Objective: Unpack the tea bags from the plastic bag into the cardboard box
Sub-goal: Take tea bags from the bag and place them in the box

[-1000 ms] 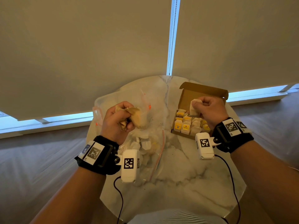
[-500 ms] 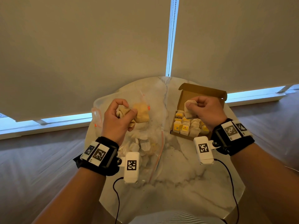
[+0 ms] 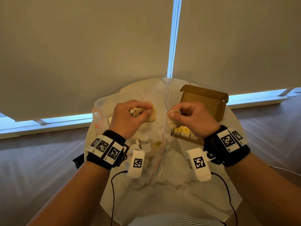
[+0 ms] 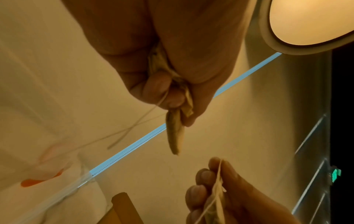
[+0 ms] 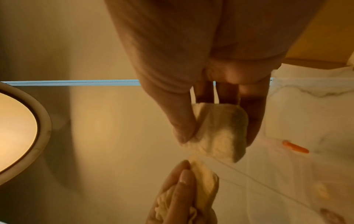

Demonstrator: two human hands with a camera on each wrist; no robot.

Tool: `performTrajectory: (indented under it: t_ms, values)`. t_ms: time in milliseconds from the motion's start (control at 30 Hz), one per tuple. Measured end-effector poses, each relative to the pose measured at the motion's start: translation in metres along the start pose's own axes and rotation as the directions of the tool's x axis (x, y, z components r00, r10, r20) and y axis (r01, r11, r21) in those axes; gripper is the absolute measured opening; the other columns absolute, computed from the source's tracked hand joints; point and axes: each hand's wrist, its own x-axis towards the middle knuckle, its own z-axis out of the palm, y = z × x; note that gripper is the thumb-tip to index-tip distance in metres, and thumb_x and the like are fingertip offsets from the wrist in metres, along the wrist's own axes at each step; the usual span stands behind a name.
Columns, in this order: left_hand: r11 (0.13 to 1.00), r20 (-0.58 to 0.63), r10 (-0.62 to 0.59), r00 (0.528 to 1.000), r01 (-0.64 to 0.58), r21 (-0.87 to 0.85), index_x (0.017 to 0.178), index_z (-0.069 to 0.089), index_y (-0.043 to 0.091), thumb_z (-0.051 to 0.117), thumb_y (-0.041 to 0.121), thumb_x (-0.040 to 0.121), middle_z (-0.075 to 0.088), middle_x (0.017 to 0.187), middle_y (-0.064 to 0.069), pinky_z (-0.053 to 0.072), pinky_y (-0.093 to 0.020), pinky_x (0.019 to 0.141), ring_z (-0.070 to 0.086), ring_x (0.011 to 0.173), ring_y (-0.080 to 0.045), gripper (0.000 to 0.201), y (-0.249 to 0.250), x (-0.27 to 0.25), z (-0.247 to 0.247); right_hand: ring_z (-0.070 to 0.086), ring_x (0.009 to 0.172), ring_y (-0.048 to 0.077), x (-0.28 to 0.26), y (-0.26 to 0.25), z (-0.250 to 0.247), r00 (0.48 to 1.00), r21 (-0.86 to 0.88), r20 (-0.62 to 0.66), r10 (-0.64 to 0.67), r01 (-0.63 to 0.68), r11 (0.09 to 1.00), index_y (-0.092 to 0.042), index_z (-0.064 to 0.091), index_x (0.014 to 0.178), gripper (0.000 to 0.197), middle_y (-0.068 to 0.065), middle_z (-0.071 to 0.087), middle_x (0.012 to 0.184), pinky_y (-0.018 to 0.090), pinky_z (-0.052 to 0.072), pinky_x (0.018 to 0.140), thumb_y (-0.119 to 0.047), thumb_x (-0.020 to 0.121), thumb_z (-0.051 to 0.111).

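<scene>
Over the clear plastic bag [image 3: 104, 105], my left hand [image 3: 143, 111] grips a crumpled bunch of tea bags [image 3: 136, 111]; one bag [image 4: 174, 133] hangs below the fingers with loose strings. My right hand [image 3: 175, 114] pinches a single pale tea bag [image 5: 220, 131] between thumb and fingers, just left of the open cardboard box [image 3: 211, 101]. The two hands are close together. Tea bags with yellow tags [image 3: 182, 132] fill the box's near end; the right hand hides the rest. More tea bags [image 3: 143, 144] lie in the plastic bag.
Everything sits on a small round marble table [image 3: 171, 193], against closed beige blinds [image 3: 81, 46]. The box's lid [image 3: 205, 93] stands up at the back right. Camera cables [image 3: 112, 193] hang from both wrists over the table's near edge. Wooden floor surrounds the table.
My right hand has moved left, from above the box to beside the left hand, still holding a tea bag. The left hand has shifted slightly right and turned palm down.
</scene>
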Motion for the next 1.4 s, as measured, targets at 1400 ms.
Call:
performTrajectory:
  t_ms: [1400]
  values:
    - [0.994,0.161,0.077,0.984,-0.062,-0.095,0.081,0.077,0.01,0.078,0.011,0.08,0.072,0.083,-0.002,0.053,-0.027,0.074,0.068,0.08,-0.015,0.003,0.015,0.015,-0.01,0.068,0.089,0.028,-0.02,0.054,0.027,0.897,-0.019,0.425,0.121,-0.125,0.992,0.003,0.068,0.096,0.01,0.023,0.07,0.097,0.04,0.056,0.081,-0.002,0.092,0.06]
